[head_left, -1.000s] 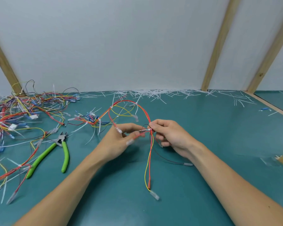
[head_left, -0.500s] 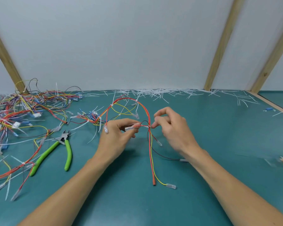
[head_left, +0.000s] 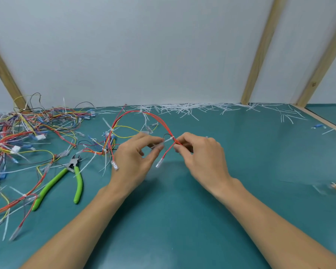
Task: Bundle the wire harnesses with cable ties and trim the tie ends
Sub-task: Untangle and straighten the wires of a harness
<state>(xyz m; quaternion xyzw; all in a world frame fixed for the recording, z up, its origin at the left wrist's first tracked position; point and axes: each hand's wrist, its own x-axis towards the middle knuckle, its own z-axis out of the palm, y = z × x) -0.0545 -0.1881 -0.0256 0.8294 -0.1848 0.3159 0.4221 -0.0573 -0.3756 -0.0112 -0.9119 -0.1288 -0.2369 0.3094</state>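
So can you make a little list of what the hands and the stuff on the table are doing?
left hand: pinches the tail of the cable tie
right hand: grips the red wire harness at the tie
cutters: green handles, lying untouched on the table, left of the hands
wire pile: tangled, far left
trimmed tie ends: scattered along the back wall
tie tail: not yet cut
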